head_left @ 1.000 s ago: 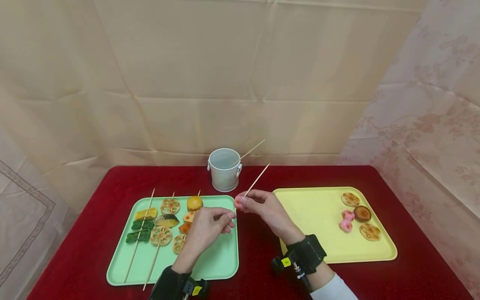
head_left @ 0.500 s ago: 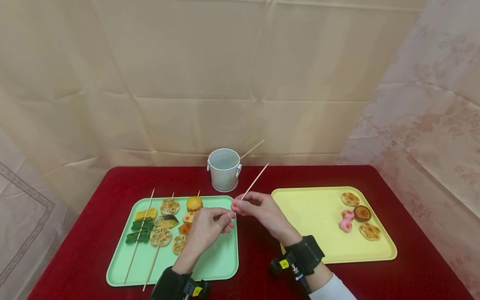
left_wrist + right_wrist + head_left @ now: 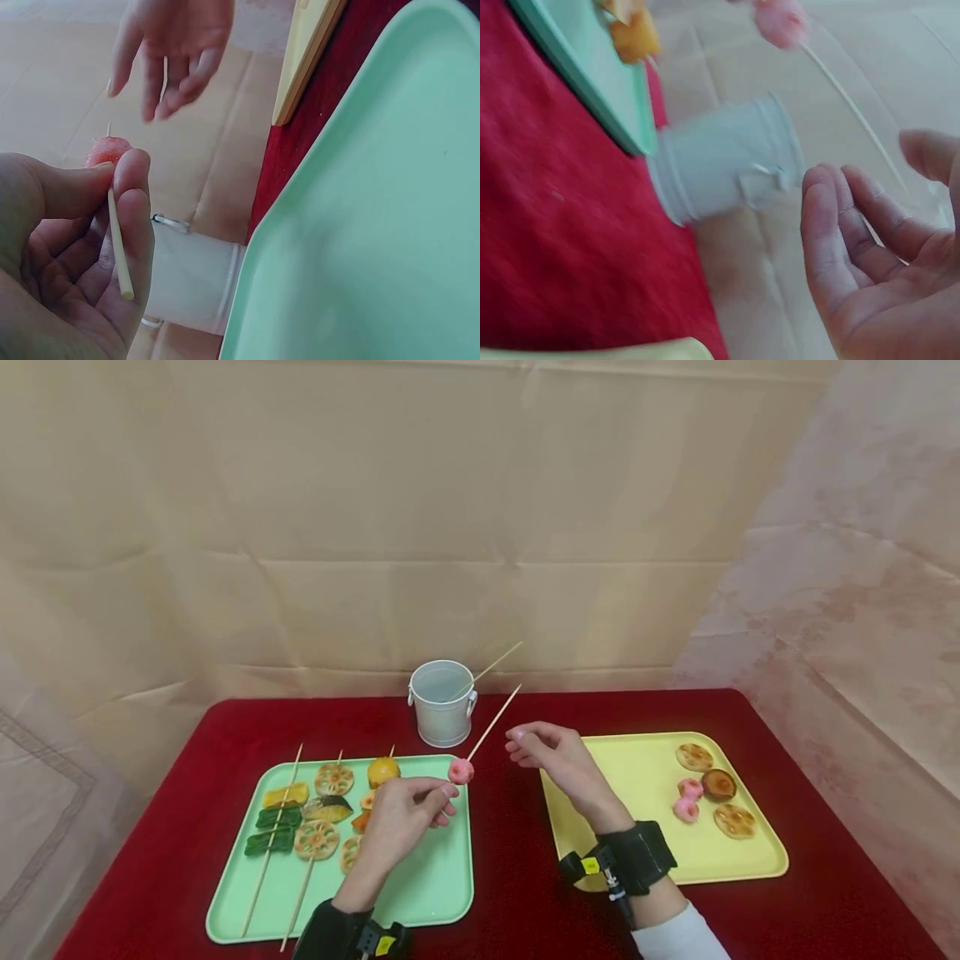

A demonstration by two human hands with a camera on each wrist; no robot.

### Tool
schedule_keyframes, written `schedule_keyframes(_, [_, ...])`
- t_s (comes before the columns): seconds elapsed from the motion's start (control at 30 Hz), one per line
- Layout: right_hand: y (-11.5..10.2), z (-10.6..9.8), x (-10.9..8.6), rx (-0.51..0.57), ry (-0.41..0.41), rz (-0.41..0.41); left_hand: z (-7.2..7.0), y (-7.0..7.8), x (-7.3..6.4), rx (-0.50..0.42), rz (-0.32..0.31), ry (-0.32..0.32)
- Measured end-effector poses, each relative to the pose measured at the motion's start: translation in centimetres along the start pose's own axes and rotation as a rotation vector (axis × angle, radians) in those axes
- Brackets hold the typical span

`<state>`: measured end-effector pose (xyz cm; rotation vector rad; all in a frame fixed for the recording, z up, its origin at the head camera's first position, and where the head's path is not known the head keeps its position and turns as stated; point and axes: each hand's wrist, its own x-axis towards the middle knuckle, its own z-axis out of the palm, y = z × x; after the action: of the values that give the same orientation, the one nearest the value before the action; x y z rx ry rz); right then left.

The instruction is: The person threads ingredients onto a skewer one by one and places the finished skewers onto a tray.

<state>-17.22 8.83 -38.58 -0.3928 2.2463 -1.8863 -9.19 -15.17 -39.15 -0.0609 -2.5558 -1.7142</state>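
My left hand [image 3: 408, 814] pinches a thin wooden skewer [image 3: 495, 721] between thumb and fingers, over the right part of the green tray [image 3: 431, 893]. One pink ball-shaped piece [image 3: 461, 771] is threaded on it, right at the fingertips, and the pointed end slants up to the right. In the left wrist view the blunt end of the skewer [image 3: 120, 255] comes out below the thumb. My right hand [image 3: 562, 764] is in the air by the left edge of the yellow tray [image 3: 622, 827], fingers relaxed and holding nothing, apart from the skewer.
A white bucket [image 3: 442, 714] with one skewer leaning in it stands at the back. Loaded skewers with lotus root slices [image 3: 316, 840] and green pieces [image 3: 272, 841] lie on the green tray. On the yellow tray are two pink pieces [image 3: 686, 810], a mushroom cap [image 3: 718, 785] and lotus slices [image 3: 734, 821].
The right hand slid the pink piece down the skewer to the left fingertips, then let go and moved away to the right. The left hand kept its grip.
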Motion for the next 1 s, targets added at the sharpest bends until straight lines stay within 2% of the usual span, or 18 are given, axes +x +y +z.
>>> schedule_keyframes(0.13, [-0.8, -2.2, 0.2, -0.014, 0.035, -0.018, -0.4, 0.0, 0.0, 0.006, -0.019, 0.015])
schedule_keyframes(0.23, [-1.1, -4.4, 0.1, -0.08, 0.063, -0.043, -0.6, 0.1, 0.1, 0.02, -0.02, 0.017])
schedule_keyframes(0.4, [-0.7, -9.3, -1.3, -0.322, 0.112, -0.014, -0.5, -0.1, 0.1, 0.029, -0.025, 0.018])
schedule_keyframes(0.53, [-0.2, -13.1, -2.8, -0.514, 0.122, 0.053, -0.4, -0.3, 0.1, 0.017, -0.012, 0.021])
schedule_keyframes(0.67, [0.1, -16.3, -4.1, -0.712, 0.098, 0.141, -0.4, -0.3, 0.1, 0.014, -0.007, 0.025])
schedule_keyframes(0.77, [0.6, -17.7, -4.8, -0.872, 0.069, 0.176, -0.5, -0.2, 0.2, 0.017, -0.011, 0.027])
schedule_keyframes(0.83, [1.2, -18.3, -5.3, -0.98, 0.048, 0.168, -0.5, -0.2, 0.1, 0.023, -0.015, 0.025])
schedule_keyframes(1.0, [2.5, -18.6, -6.3, -1.044, 0.001, 0.204, -0.4, -0.3, 0.1, 0.034, -0.023, 0.011])
